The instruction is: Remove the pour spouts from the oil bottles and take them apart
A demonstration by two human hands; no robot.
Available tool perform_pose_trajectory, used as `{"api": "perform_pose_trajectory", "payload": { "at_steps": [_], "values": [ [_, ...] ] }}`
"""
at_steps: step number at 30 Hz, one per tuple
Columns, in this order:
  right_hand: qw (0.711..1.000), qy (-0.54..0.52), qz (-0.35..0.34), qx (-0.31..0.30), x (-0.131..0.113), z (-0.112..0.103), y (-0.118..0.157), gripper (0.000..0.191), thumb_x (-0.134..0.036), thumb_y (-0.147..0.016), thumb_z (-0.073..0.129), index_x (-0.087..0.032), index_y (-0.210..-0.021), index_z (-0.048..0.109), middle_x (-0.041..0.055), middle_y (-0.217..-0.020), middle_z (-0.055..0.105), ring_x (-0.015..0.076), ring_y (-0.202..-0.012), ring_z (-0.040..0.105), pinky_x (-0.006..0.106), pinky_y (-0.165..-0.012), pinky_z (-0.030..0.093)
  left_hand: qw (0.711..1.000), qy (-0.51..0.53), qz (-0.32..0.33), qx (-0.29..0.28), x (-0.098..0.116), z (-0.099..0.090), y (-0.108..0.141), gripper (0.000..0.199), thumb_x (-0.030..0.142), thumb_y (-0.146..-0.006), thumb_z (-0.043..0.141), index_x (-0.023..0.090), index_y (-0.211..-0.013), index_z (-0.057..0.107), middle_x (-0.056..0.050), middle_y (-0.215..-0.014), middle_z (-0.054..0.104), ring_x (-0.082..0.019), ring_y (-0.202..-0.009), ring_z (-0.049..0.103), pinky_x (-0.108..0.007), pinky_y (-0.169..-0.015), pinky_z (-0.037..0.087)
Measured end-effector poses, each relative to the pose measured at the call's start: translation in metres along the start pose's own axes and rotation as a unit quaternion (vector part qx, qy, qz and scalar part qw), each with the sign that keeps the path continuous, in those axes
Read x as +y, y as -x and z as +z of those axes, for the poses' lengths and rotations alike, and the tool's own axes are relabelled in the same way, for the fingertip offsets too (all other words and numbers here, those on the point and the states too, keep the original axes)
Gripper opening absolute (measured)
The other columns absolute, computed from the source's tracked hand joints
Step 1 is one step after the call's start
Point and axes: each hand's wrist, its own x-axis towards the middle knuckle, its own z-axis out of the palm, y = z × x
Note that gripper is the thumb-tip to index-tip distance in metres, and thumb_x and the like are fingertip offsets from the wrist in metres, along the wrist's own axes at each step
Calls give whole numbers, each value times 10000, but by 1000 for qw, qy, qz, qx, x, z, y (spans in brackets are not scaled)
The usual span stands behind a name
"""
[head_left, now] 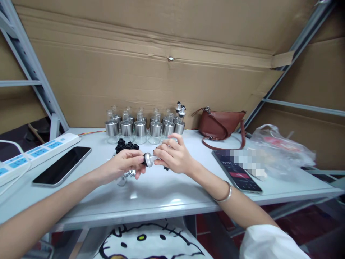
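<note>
Reading the scene as a clock face centred on the hands, a small silver metal fitting with a black ribbed collar sits at the centre, held above a glossy pale grey desk. The left hand pinches its black-collared end between thumb and fingers, while the right hand grips the slim stem at the opposite end; its bare forearm wears a silver bangle.

Just beside the left hand, at ten o'clock, lies a cluster of small black ridged pieces. At eight o'clock, partly covered by the same hand, are shiny silver metal parts whose exact shape cannot be made out.

From ten through twelve to two o'clock stand two rows of clear glass bottles with brushed-metal bands, six in front, the back row partly hidden. Between one and two o'clock, two black-and-silver fittings rise above the bottles at that end.

Past them, towards two o'clock, rests a reddish-brown leather handbag. At three o'clock lies a dark smartphone showing a timer, partly blurred, with a crumpled transparent plastic bag farther out. At nine o'clock lies a black-screened phone with a silver edge, and just beyond it a long white power strip with blue sockets.
</note>
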Motion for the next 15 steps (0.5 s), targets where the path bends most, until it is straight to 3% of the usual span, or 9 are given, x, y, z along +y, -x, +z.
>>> {"api": "perform_pose_trajectory", "payload": {
  "at_steps": [3, 6, 15],
  "values": [
    [999, -35, -15, -25, -1, 0, 0, 304, -396, -971, 388, -165, -918, 579, 30, -792, 656, 167, -844, 495, 331, -865, 322, 997, 69, -46, -10, 1, -1, 0, 356, 480, -762, 624, 140, -682, 553, 55, -489, 421, -74, -434, 405, -218, -483, 361],
    [998, -43, -17, -39, -2, 0, 0, 251, -311, -975, 381, -172, -893, 574, 28, -809, 661, 166, -855, 504, 333, -866, 318, 993, 83, -84, -23, 4, 1, 1, 386, 504, -756, 625, 142, -660, 531, 75, -480, 342, -55, -419, 328, -193, -446, 295],
    [999, -39, 21, -9, -4, -4, 1, 337, -304, -972, 301, -175, -771, 539, 17, -674, 607, 161, -711, 480, 371, -811, 274, 997, 58, -11, -57, 0, 3, 2, 417, 550, -794, 610, 133, -798, 589, 28, -581, 474, -85, -523, 436, -213, -512, 376]
  ]
}}
